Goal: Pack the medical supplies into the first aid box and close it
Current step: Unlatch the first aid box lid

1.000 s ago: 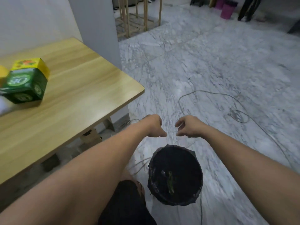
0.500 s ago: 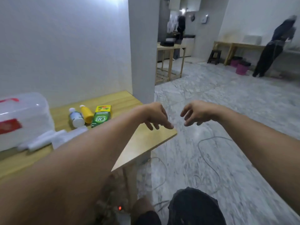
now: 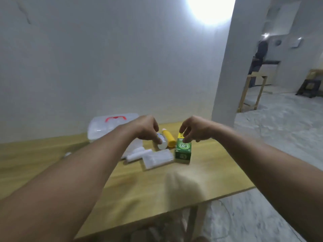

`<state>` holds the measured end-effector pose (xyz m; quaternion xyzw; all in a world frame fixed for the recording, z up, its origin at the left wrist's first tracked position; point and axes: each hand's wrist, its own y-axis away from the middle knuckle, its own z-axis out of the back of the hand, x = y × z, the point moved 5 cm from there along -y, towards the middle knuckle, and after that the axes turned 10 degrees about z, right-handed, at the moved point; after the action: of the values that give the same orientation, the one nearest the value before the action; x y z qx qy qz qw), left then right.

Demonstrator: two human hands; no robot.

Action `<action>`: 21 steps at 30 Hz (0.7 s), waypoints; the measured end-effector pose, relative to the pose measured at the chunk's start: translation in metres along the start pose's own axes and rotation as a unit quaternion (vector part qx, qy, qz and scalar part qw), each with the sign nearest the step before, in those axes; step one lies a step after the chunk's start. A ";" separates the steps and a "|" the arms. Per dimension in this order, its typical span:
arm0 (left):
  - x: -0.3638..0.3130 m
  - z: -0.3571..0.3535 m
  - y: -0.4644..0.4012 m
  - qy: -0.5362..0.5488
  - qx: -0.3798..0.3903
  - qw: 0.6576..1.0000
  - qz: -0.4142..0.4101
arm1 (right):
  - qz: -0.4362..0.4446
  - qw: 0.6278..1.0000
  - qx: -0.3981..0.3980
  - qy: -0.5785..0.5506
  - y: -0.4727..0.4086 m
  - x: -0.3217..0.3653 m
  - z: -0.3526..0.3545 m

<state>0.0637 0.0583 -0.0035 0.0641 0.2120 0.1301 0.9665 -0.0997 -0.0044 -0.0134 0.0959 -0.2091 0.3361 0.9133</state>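
A translucent white first aid box (image 3: 103,127) with a red handle stands closed at the back of the wooden table (image 3: 52,165), against the wall. In front of it lie a white bottle (image 3: 162,145), a yellow bottle (image 3: 169,139), a green carton (image 3: 183,151), rolled white bandages (image 3: 138,155) and a clear packet (image 3: 157,158). My left hand (image 3: 146,129) hovers over the white bottle with fingers curled down and nothing in it. My right hand (image 3: 194,129) hovers over the green carton's top, fingers apart, holding nothing. The picture is blurred by motion.
A white pillar (image 3: 225,67) rises at the table's right end. Marble floor (image 3: 279,137) spreads to the right, with a wooden frame table (image 3: 251,91) and a black stool (image 3: 309,87) farther back. A person (image 3: 258,56) stands in the distance. The table's near edge runs diagonally below my arms.
My view swung up from a black bin on the floor and left onto the table. Both hands travelled from above the bin to above the supplies, still holding nothing.
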 end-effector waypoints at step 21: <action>0.185 0.025 -0.012 -0.107 -0.224 0.967 0.050 | 0.315 0.898 -0.140 0.274 -0.113 0.123 -0.112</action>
<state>0.2396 0.0968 -0.0559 -0.1304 0.0692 0.2148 0.9654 0.0939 0.0159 -0.0625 -0.2004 -0.0147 0.5866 0.7845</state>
